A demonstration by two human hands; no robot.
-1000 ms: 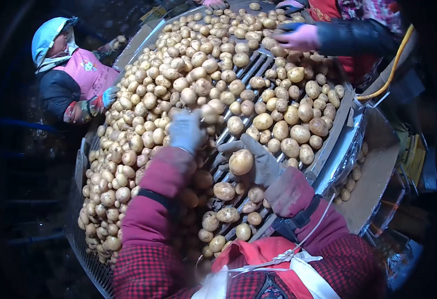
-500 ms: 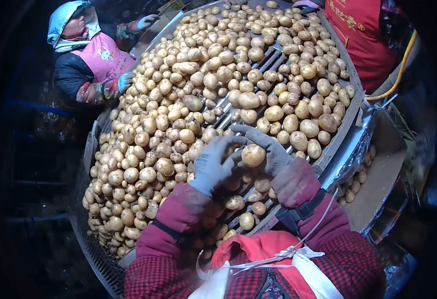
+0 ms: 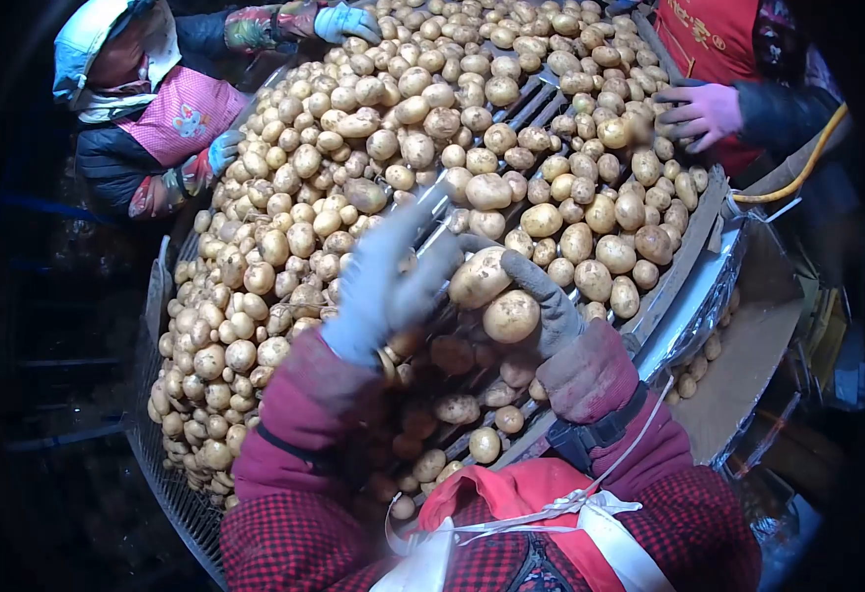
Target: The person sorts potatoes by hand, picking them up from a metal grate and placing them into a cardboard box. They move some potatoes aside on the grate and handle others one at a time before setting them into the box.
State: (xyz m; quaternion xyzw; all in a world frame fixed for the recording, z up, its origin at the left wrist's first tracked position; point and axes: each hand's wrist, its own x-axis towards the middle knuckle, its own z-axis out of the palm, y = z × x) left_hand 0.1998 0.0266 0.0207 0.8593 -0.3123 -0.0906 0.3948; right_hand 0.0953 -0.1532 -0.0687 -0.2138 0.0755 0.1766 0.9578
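Note:
My right hand [image 3: 553,304], in a grey glove, is curled round two potatoes, a larger one [image 3: 480,277] and a rounder one [image 3: 511,317] below it. My left hand [image 3: 378,286], also gloved and smeared by motion, is just left of them, over the potato pile [image 3: 284,242]. Its fingers are stretched out with the thumb apart, and I see nothing in it. Loose potatoes [image 3: 457,408] lie on the slats below my hands, partly in shadow.
Metal slats [image 3: 536,104] show between potatoes. A side rail [image 3: 684,242] borders the right, with a cardboard-lined box [image 3: 748,365] beyond. One co-worker's gloved hand [image 3: 348,22] rests at the upper left; another's pink glove [image 3: 704,113] reaches in from the right.
My left hand has moved left and opened away from the right hand. A second potato now shows in my right hand. The co-workers' hands have reached further over the pile.

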